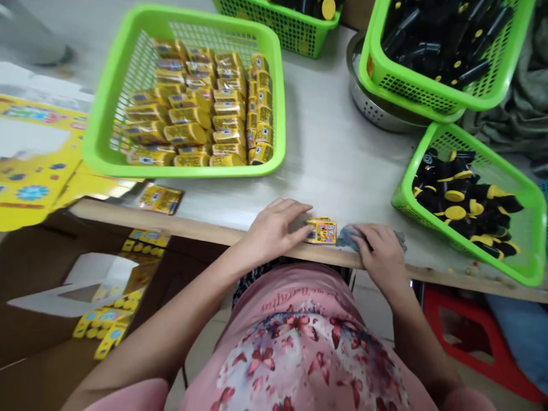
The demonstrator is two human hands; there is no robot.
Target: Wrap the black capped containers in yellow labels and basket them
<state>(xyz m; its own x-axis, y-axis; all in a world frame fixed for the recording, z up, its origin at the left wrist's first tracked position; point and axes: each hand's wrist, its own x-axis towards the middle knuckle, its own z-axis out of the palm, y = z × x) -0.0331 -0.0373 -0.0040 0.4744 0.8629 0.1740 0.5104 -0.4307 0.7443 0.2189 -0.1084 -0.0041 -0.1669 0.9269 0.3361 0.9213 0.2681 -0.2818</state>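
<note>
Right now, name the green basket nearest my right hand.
The basket of black-and-yellow parts, lowest in view, sits closest to the right hand; the yellow-packet basket and upper baskets stand farther off.

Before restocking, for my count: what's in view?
green plastic baskets: four, on table
foil packets: many, yellow, in left basket
black-and-yellow parts: many, in other baskets
steel bowl: one, silver, under top-right basket
loose packet: one, yellow, table edge
small packet: one, yellow, centre of table edge
cloth: one, grey-blue, beside small packet
cardboard sheets: several, yellow, far left
cardboard box: one, brown, lower left
stool: one, red, lower right
left hand: one, bare, touching small packet
right hand: one, bare, on cloth
</note>
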